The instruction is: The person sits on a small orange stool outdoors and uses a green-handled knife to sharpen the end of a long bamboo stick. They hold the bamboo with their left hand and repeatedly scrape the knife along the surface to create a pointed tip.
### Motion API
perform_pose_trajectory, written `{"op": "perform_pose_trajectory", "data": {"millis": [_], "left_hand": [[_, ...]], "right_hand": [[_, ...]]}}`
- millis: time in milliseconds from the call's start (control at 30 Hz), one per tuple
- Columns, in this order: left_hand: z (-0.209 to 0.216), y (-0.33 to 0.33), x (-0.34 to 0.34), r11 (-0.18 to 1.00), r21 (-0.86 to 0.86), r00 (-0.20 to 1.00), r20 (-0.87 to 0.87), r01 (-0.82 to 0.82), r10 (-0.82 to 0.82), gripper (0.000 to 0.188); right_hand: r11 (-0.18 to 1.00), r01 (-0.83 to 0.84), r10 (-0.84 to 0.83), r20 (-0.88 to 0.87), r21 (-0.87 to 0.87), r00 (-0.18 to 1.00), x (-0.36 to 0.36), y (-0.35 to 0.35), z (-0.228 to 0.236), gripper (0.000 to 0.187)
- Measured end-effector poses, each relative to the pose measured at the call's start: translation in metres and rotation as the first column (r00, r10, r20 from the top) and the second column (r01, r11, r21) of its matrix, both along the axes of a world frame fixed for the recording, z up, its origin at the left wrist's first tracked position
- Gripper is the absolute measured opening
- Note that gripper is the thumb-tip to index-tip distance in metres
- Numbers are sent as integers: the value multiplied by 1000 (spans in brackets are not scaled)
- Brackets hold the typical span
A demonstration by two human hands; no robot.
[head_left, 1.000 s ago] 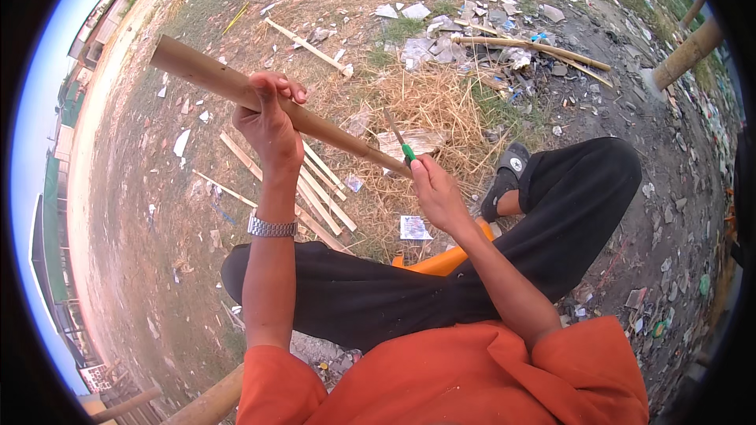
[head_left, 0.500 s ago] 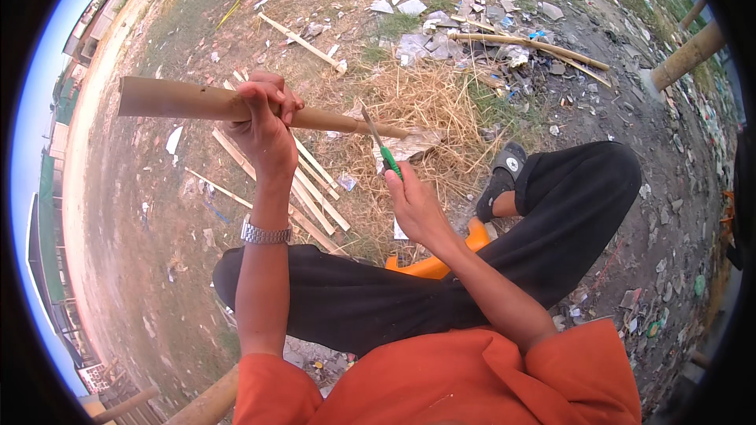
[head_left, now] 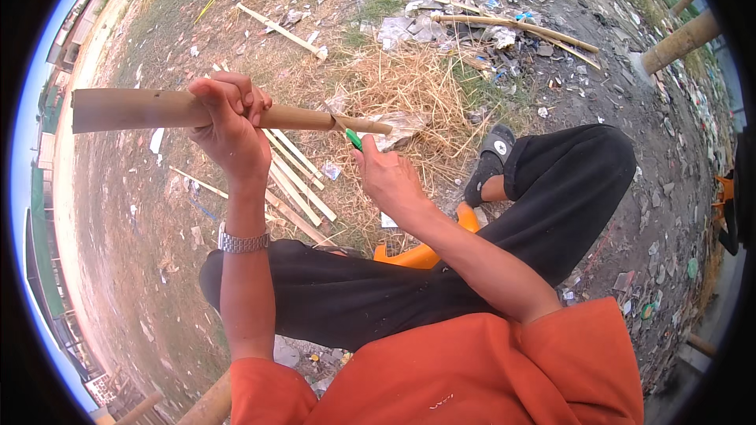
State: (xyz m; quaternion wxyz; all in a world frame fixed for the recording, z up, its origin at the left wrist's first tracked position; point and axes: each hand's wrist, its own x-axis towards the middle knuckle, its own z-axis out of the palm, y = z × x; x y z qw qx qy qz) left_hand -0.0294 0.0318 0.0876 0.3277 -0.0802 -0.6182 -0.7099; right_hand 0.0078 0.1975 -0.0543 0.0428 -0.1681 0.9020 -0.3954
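Observation:
A long bamboo pole (head_left: 134, 109) lies across in front of me, its thick end at the far left and its thin end over the straw. My left hand (head_left: 230, 122) is wrapped round its middle from below. In my right hand (head_left: 390, 177) is a knife (head_left: 353, 139) with a green handle. Its blade meets the pole near the thin end; the blade's tip is partly hidden by the pole. A pale crumpled sheet (head_left: 405, 130) lies on the ground beyond that end.
Several split bamboo strips (head_left: 295, 189) lie on the ground below the pole. Dry straw (head_left: 405, 83) is heaped ahead, with broken tiles (head_left: 409, 27) and bamboo poles (head_left: 516, 25) behind it. An orange plastic piece (head_left: 413, 256) sits beneath my legs. A post (head_left: 681, 43) stands at the right.
The pole and my left hand have shifted left in view. My right hand has moved left and up, and the knife blade, which pointed up across the pole, now lies against it.

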Motion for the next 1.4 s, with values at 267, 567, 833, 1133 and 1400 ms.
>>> {"op": "perform_pose_trajectory", "data": {"millis": [267,567,833,1133,1400], "left_hand": [[-2,1,2,993,-78,996,13,84,-84,50],[7,-10,-2,971,-3,964,115,240,-238,46],[1,-2,10,981,36,977,87,192,-195,50],[3,2,11,994,76,990,106,82,-90,52],[0,-19,3,991,137,996,89,-3,-9,54]], "right_hand": [[909,168,-301,322,381,898,-28,70,-55,35],[952,115,27,450,-284,893,-25,22,14,56],[988,138,-96,418,-71,903,-11,0,7,61],[989,125,-147,363,84,920,-14,4,-23,62],[982,77,-118,242,172,963,-18,-10,-42,60]]}}
